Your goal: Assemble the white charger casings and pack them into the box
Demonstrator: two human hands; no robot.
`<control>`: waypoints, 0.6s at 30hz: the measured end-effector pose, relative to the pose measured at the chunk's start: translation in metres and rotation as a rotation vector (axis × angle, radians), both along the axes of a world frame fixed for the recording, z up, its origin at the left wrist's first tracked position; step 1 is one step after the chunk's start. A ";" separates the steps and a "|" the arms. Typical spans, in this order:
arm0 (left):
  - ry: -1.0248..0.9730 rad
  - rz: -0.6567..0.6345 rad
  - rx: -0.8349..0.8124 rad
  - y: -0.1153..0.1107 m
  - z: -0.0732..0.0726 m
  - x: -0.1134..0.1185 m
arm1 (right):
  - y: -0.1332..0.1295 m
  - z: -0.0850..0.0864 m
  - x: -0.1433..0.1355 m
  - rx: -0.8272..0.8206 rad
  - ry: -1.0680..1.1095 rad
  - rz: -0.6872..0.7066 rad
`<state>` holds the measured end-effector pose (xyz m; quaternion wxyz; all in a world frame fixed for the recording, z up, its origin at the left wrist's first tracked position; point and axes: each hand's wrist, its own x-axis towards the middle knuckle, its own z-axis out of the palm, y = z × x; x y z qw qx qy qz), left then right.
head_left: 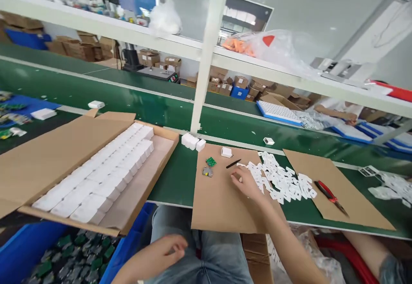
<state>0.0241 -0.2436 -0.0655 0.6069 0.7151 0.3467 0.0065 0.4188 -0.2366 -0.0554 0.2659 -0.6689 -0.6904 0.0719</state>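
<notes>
The right hand [246,184] lies on a cardboard sheet [219,202] at the near edge of the green bench [174,176], its fingers curled loosely onto the left edge of a heap of small white parts [280,180]; whether it grips one I cannot tell. The heap spreads across the sheet's right side and onto the bench. Just left of the hand lie a black pen [233,163], a green board [210,161], a grey piece [207,172] and a white cube [226,152]. The left hand [161,249] hovers low over the lap, above the jeans [222,258], fingers half bent and holding nothing. Beside it a blue bin [19,249] holds green boards. Above that, an open carton [64,146] holds rows of white blocks [106,172]. Red pliers [330,196] rest on a second sheet [354,206] to the right
</notes>
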 end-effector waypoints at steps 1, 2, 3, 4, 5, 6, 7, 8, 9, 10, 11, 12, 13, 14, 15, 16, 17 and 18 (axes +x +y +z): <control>-0.049 -0.094 0.006 0.003 0.017 0.012 | 0.004 -0.001 -0.003 -0.005 -0.001 -0.007; -0.089 -0.128 0.041 0.009 0.033 0.026 | 0.010 -0.001 -0.006 -0.009 0.000 -0.017; -0.116 -0.138 0.102 0.016 0.048 0.041 | 0.015 -0.001 -0.009 -0.016 -0.004 -0.030; -0.131 -0.118 0.193 0.026 0.060 0.057 | 0.022 0.000 -0.011 -0.024 -0.010 -0.046; -0.127 -0.076 0.302 0.038 0.070 0.074 | 0.029 0.001 -0.013 -0.033 -0.016 -0.062; -0.118 -0.017 0.420 0.052 0.075 0.092 | 0.037 0.003 -0.014 -0.041 -0.022 -0.076; -0.106 0.041 0.543 0.067 0.078 0.111 | 0.045 0.005 -0.014 -0.048 -0.025 -0.090; -0.078 0.095 0.666 0.082 0.079 0.129 | 0.053 0.008 -0.013 -0.053 -0.027 -0.103; -0.025 0.140 0.781 0.097 0.077 0.147 | 0.062 0.012 -0.011 -0.054 -0.028 -0.121; 0.065 0.163 0.879 0.110 0.075 0.163 | 0.070 0.015 -0.008 -0.052 -0.027 -0.143; 0.173 0.174 0.966 0.122 0.072 0.179 | 0.077 0.017 -0.005 -0.050 -0.025 -0.167; 0.279 0.166 1.024 0.132 0.069 0.193 | 0.084 0.020 -0.001 -0.049 -0.021 -0.189; 0.373 0.151 1.053 0.140 0.066 0.204 | 0.089 0.021 0.003 -0.050 -0.014 -0.205; 0.443 0.128 1.057 0.146 0.064 0.214 | 0.094 0.022 0.007 -0.053 -0.005 -0.213; 0.485 0.101 1.044 0.151 0.062 0.221 | 0.097 0.022 0.010 -0.054 0.008 -0.212; 0.506 0.076 1.024 0.154 0.060 0.227 | 0.099 0.022 0.014 -0.051 0.024 -0.207; 0.511 0.054 1.005 0.157 0.058 0.231 | 0.100 0.020 0.017 -0.042 0.044 -0.200; 0.509 0.037 0.992 0.159 0.057 0.233 | 0.100 0.018 0.019 -0.028 0.067 -0.197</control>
